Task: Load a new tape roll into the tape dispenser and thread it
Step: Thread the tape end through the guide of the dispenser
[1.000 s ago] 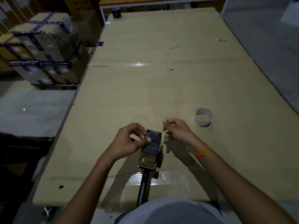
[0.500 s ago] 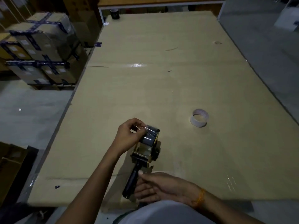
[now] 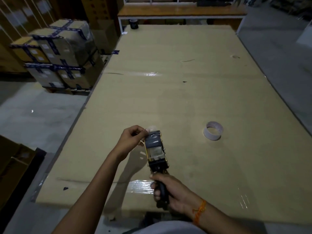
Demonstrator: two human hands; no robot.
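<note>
Here the tape dispenser (image 3: pixel 155 149), near on the counter (image 3: pixel 185 98), is gripped by the right hand (image 3: pixel 170 191); tape is pinched by the left hand (image 3: pixel 133 139). The tape could get stuck to itself if tugged crooked.

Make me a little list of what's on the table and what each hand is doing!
Table: cardboard-covered top
Dispenser: tape dispenser, dark roll loaded, handle toward the person
Left hand: pinching the tape end at the front of the roll
Right hand: wrapped around the black handle
Empty core: standing alone to the right, untouched
Dark roll: at the table's far edge
Boxes: taped, stacked on the floor to the left
</note>
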